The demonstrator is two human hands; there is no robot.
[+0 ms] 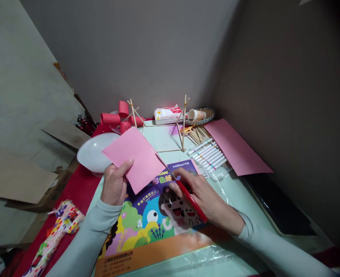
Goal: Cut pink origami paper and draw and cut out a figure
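Pinched in my left hand (pixel 115 184) is a piece of pink paper (pixel 138 156), the thumb lying on top near its lower left edge. My right hand (pixel 197 192) grips a pair of red-handled scissors (pixel 191 202). The blades point up and left and meet the paper's right edge; how far they are apart is hard to make out. Under both hands lies a colourful origami paper pack (pixel 147 234) with cartoon figures. A larger pink sheet (pixel 239 148) rests at the right.
Behind the paper stands a wooden stick frame (pixel 184 123). Around it are red paper rolls (pixel 110 118), a white bowl (pixel 96 152), a tissue pack (pixel 167 114), a paper cup (pixel 197 115) in a basket, sticks (pixel 199 134) and several markers (pixel 210 156). A dark flat object (pixel 276 207) lies right.
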